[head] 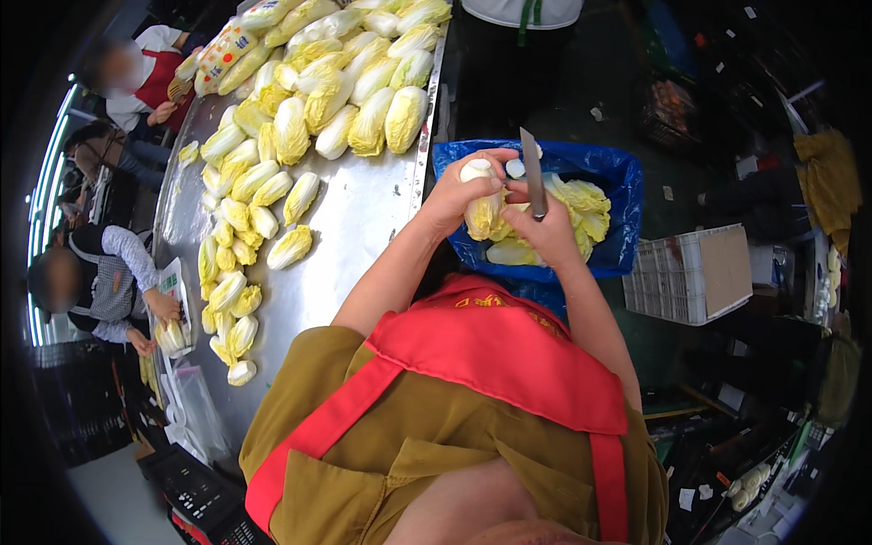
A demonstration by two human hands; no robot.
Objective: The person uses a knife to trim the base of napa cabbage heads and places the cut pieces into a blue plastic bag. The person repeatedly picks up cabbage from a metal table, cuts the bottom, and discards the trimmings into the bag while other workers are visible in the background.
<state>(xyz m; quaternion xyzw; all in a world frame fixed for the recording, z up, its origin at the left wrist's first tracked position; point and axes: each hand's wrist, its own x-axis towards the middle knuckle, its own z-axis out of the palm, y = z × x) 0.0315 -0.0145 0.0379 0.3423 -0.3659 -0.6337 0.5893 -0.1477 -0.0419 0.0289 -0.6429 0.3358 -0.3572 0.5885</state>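
Note:
My left hand (453,194) is wrapped around a small napa cabbage (482,211), its white cut base turned up. In my right hand (550,235) is a knife with a broad blade (532,163), its tip pointing away from me. The right fingers are close beside the cabbage; whether they touch it I cannot tell. Both hands are over a crate lined with a blue plastic bag (623,197). Loose yellow cabbage leaves (579,204) and white cut pieces (516,168) lie inside it.
On the left, a metal table (347,225) carries a large heap of napa cabbages (320,95), some bagged. Two people work along its far side, one handling a plastic bag (178,300). A white plastic crate (681,272) stands on the floor at right. Black crates (194,487) sit lower left.

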